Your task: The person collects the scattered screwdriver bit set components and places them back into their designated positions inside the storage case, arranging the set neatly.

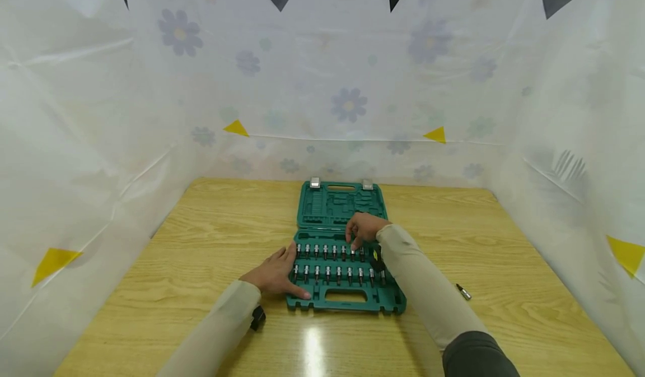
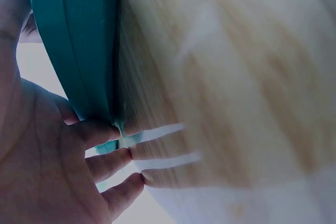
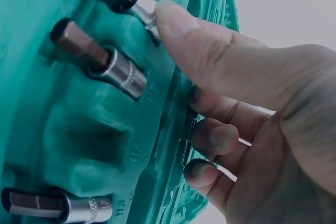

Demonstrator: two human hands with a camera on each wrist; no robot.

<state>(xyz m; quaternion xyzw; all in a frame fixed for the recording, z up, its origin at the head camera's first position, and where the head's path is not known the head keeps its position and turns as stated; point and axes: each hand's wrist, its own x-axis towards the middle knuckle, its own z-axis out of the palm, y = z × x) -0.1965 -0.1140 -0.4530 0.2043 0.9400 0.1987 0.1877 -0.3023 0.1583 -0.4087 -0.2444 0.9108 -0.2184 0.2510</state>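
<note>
A green socket-bit case (image 1: 347,306) lies unfolded on the table, with two rows of silver and dark bit sockets in its lower half. My left hand (image 1: 274,270) rests against the case's left side, thumb over the front corner. In the left wrist view, its fingers (image 2: 110,166) extend straight along the green wall. At the upper row, my right hand (image 1: 366,228) holds a bit socket (image 3: 144,8) that sits in its slot. The thumb lies on the silver end; the index finger is mostly hidden behind it. The other fingers curl beside the case.
One loose bit socket (image 1: 463,292) lies on the wooden table (image 1: 524,310) to the right. The case's lid (image 1: 342,203) lies back, with two metal latches at its far edge. In the right wrist view, an unfilled recess (image 3: 100,140) shows between seated bits. White patterned sheeting surrounds the table.
</note>
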